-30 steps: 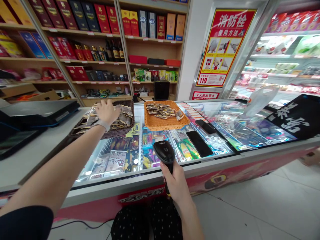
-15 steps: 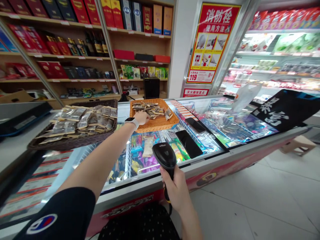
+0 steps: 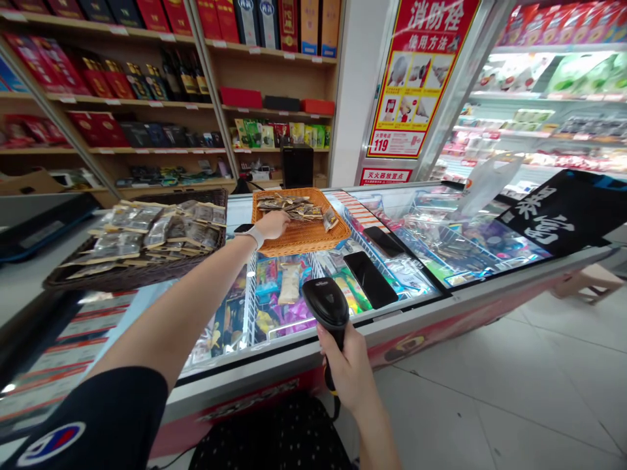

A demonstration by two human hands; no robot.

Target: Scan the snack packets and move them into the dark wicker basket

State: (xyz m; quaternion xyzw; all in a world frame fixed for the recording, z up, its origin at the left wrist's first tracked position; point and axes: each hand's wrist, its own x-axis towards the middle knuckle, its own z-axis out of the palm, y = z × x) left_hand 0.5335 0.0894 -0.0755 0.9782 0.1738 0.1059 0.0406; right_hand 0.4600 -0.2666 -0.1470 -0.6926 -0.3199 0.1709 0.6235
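Note:
My left hand [image 3: 272, 226] reaches over the near left side of an orange wicker basket [image 3: 289, 247]. Its fingers are closed at the edge of a heap of small flat packets [image 3: 307, 210], on one of them as far as shows; the fingertips are partly hidden. In front of my body, my right hand [image 3: 349, 367] is wrapped round the handle of a black handheld barcode scanner [image 3: 325, 304], whose head points forward over the glass. To the left, a dark brown wicker basket [image 3: 142, 277] holds a pile of similar packets [image 3: 147, 225].
Both baskets rest on a glass-topped chest freezer [image 3: 235, 356] filled with colourful packages. Two phones [image 3: 370, 281] lie on the glass right of the orange basket. Farther right are a clear plastic bag [image 3: 490, 183] and a black printed bag [image 3: 563, 212]. A stool [image 3: 590, 281] stands beyond.
My left hand has shifted slightly left and up within the orange basket, at the packets. The scanner stays in my right hand. The view has tilted a little.

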